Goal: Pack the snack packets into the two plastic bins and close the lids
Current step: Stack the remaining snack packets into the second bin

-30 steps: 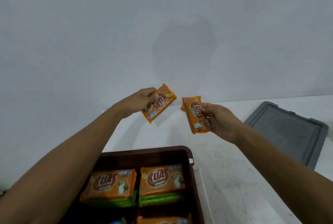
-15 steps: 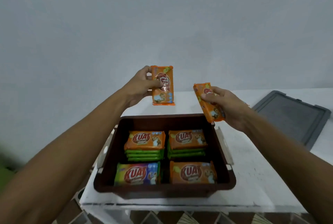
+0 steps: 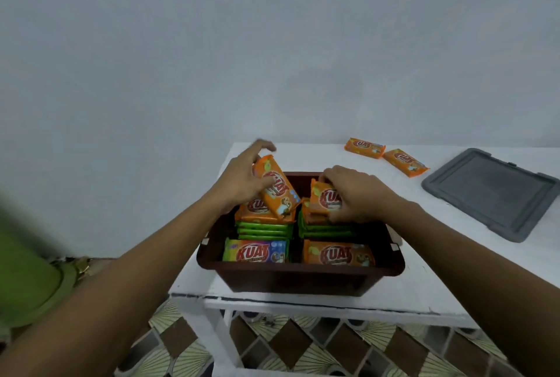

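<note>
A dark brown plastic bin (image 3: 297, 275) stands on the white table (image 3: 424, 285), holding stacked orange and green snack packets. My left hand (image 3: 242, 179) holds an orange packet (image 3: 277, 190) tilted over the back left stack. My right hand (image 3: 353, 193) presses another orange packet (image 3: 325, 202) onto the back right stack. At the front of the bin lie a multicoloured packet (image 3: 256, 250) and an orange packet (image 3: 338, 254). Two loose orange packets (image 3: 365, 147) (image 3: 404, 161) lie at the back of the table.
A grey lid (image 3: 491, 194) lies flat on the table at the right. A green object (image 3: 27, 279) sits blurred at the far left. Patterned floor tiles (image 3: 303, 346) show below the table's front edge. A plain wall stands behind.
Both hands have come down from above the bin to its back stacks, each with its orange packet. The view has tilted down, and the two loose packets now show.
</note>
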Action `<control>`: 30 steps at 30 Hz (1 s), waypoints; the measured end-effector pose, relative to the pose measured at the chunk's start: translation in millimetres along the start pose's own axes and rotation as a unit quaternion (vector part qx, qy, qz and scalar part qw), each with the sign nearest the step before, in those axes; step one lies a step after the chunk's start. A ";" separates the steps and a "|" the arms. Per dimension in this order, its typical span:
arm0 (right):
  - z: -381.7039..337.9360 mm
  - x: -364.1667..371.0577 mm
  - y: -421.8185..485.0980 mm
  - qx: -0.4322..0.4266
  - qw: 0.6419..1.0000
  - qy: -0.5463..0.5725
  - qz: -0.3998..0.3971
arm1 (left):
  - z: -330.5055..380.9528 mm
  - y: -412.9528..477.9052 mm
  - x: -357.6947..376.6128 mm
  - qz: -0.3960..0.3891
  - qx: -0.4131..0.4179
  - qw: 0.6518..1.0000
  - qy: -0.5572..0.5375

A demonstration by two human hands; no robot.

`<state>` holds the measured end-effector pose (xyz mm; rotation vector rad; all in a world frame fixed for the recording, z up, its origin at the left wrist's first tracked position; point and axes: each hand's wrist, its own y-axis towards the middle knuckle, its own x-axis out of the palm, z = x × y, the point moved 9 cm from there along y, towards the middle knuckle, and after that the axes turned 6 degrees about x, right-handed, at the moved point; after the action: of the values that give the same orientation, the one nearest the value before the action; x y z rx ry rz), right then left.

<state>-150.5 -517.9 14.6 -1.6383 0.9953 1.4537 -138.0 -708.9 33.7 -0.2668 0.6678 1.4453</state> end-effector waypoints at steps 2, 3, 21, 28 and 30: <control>-1.4 4.9 1.3 -0.021 1.000 -0.019 0.004 | -4.0 -5.5 0.1 0.019 0.028 0.995 0.090; -1.8 5.7 0.0 -0.031 0.999 -0.022 0.015 | -5.6 -6.4 -0.7 0.031 0.034 0.991 0.123; -3.3 12.1 -8.0 -0.073 0.995 -0.045 0.051 | 3.0 -21.8 61.8 -0.231 0.234 0.850 0.413; -8.2 9.3 -10.0 -0.076 0.993 -0.072 0.054 | -3.0 -12.3 60.5 -0.233 0.252 0.838 0.425; -18.7 14.6 -12.4 -0.124 0.986 -0.107 0.027 | 0.7 -16.8 65.5 -0.257 0.272 0.826 0.421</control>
<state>-130.2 -530.3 2.4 -1.5919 0.7669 1.8071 -122.5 -656.9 -6.6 -0.5911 1.5562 0.5125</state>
